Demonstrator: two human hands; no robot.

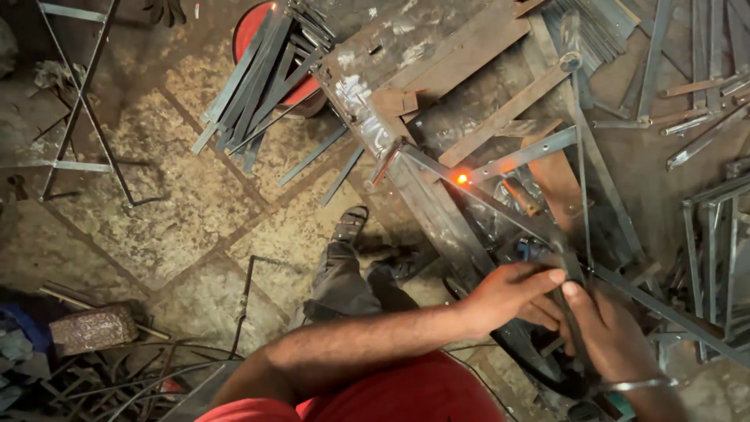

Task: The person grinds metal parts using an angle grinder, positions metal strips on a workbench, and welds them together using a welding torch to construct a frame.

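My left hand (pixel 512 293) and my right hand (pixel 609 332) meet at the lower right, both closed around a dark tool handle (pixel 574 324). A metal bangle (pixel 634 384) circles my right wrist. Just above the hands lies a welded frame of flat steel bars (pixel 531 150) on a rusty steel work surface (pixel 437 47). One thin bar (pixel 500 207) runs from near my fingers up-left to an orange glowing spot (pixel 462 179) where bars cross. The tool's tip is hidden among the bars.
A bundle of flat steel strips (pixel 262 78) rests on a red round stool (pixel 251 27). My sandalled foot (pixel 351 223) stands on the stone floor (pixel 156 211). A thin bar frame (pixel 78 101) lies far left, a brick block (pixel 94 328) and cables (pixel 156 379) lower left, more strips (pixel 707 227) right.
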